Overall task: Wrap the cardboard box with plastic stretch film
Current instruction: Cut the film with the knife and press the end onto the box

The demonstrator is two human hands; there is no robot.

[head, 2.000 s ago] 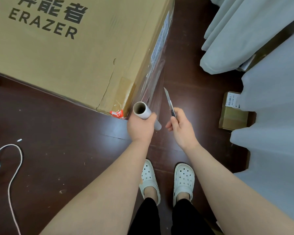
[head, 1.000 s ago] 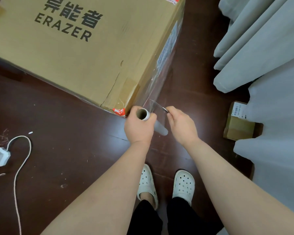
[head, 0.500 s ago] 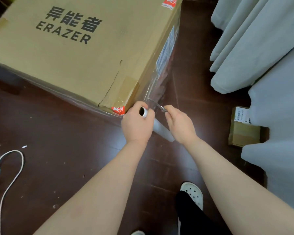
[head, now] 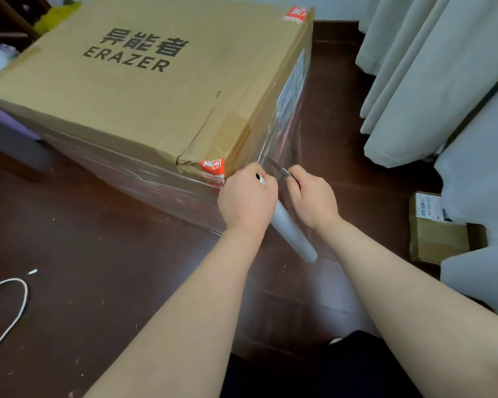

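Note:
A large cardboard box [head: 156,90] printed "ERAZER" stands on the dark wood floor, its sides covered in clear stretch film [head: 291,130]. My left hand [head: 246,198] grips the top of the film roll [head: 292,235], a pale tube slanting down to the right at the box's near corner. My right hand [head: 312,196] holds a knife [head: 276,166], its blade laid against the film stretched between the roll and the box's right side.
Grey curtains [head: 431,81] hang at the right. A small cardboard parcel [head: 434,228] lies on the floor by them. A white cable [head: 9,305] loops at the lower left. Dark furniture and bags sit at the far left.
My view has moved closer and lower toward the box corner. The knife went from upright beside the roll to lying against the film. The roll has tilted from end-on to slanting downward.

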